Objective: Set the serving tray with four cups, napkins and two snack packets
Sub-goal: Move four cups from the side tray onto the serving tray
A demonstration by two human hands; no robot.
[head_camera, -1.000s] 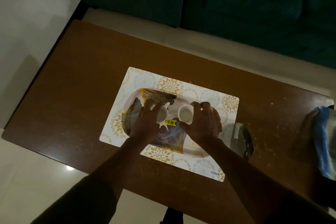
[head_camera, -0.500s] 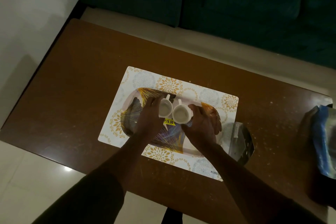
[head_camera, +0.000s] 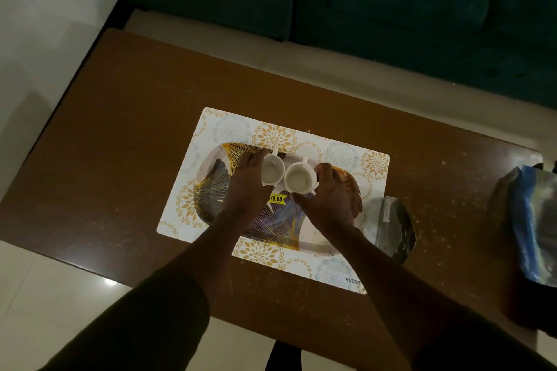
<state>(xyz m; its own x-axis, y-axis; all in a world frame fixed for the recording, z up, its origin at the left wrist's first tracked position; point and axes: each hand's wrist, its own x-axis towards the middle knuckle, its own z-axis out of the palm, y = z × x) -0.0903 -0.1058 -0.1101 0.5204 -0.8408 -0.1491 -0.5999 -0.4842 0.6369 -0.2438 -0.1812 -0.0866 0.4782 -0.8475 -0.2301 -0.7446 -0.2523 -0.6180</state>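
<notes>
White ceramic cups, left cup (head_camera: 272,171) gripped by left hand (head_camera: 245,187), right cup (head_camera: 298,179) by right hand (head_camera: 327,200), frame centre over patterned oval tray (head_camera: 211,187). Rims nearly touching; risk clinking, tipping.

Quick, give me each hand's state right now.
Left hand: closed around the left cup.
Right hand: closed around the right cup.

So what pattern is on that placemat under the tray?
White placemat with gold and pale blue-grey floral medallions, seen best, and only, in the head view.
</notes>
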